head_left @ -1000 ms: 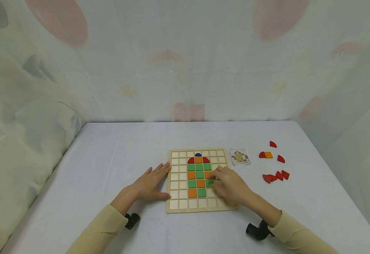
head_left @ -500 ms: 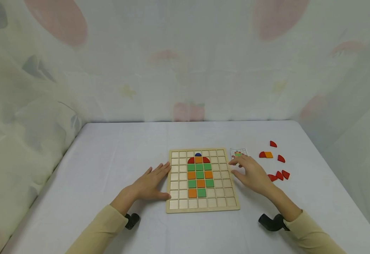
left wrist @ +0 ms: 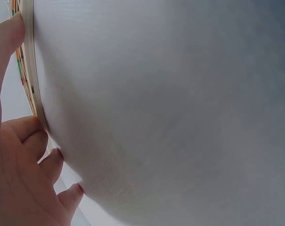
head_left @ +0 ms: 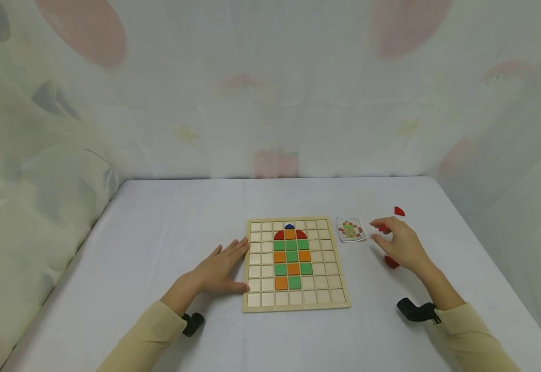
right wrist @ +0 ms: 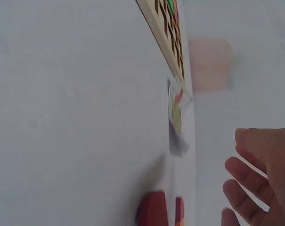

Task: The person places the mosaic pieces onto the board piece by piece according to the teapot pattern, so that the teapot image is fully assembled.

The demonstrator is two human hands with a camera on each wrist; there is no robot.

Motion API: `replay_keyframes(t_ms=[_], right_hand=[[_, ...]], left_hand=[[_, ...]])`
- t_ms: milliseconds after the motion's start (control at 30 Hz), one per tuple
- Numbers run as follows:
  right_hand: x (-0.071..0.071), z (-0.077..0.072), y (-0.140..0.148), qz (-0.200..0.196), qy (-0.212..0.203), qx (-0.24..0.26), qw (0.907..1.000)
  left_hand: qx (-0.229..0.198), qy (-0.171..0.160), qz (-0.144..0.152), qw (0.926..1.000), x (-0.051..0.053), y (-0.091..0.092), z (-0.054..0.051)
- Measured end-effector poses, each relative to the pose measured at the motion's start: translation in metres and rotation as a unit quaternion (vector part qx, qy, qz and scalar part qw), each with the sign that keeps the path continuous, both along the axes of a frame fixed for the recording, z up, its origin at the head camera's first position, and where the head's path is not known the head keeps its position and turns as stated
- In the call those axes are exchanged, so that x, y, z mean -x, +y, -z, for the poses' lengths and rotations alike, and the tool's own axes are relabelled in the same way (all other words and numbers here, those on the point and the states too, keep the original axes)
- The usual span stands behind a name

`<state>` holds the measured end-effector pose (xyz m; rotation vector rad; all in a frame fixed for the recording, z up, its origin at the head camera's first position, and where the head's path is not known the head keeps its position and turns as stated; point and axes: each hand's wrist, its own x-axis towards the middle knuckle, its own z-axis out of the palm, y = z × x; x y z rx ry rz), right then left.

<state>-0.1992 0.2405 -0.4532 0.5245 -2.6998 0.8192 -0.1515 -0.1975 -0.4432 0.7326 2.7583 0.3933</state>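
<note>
A wooden grid board [head_left: 331, 297] lies flat on the table, with green, orange, red and blue tiles set in its middle columns. My left hand [head_left: 216, 269] rests along the board's left side, its spread fingertips and thumb touching the rim; the left wrist view also shows this contact with the board [left wrist: 31, 70]. Over the loose pieces at the right hovers my right hand [head_left: 404, 245], thumb and fingers apart with nothing between them. A red quarter-circle tile [head_left: 391, 262] shows beneath it, and it covers most of the other loose tiles.
A small pattern card [head_left: 351, 230] lies between the board and my right hand. One more red quarter-circle tile [head_left: 399, 211] sits farther back on the white table [head_left: 182, 212]. A patterned cloth [head_left: 270, 103] hangs behind the table.
My right hand has moved from the board's right columns, past the card, to the loose tiles at the right. My left hand and the board have stayed put.
</note>
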Motion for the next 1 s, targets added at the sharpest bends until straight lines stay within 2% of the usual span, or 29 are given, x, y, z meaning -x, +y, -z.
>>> replay_keyframes(t_ms=[167,333,400,767,1000], right_hand=[[0.008,0.004,0.019,0.022,-0.053,0.015,0.9983],[0.013,0.006,0.033,0.045,-0.120,0.027,0.9914],[0.015,0.007,0.036,0.049,-0.134,0.026,0.9895],[0.024,0.018,0.047,0.064,-0.125,-0.015,0.9900],[0.030,0.020,0.051,0.066,-0.110,-0.030,0.9913]], left_hand=[[0.000,-0.001,-0.002,1.0000,0.000,0.000,0.000],[0.004,-0.001,-0.003,1.0000,0.000,0.000,0.000],[0.005,-0.001,-0.002,1.0000,0.000,0.000,0.001],[0.004,-0.001,-0.001,1.0000,0.001,0.000,0.001],[0.005,-0.004,-0.004,1.0000,0.000,0.001,0.001]])
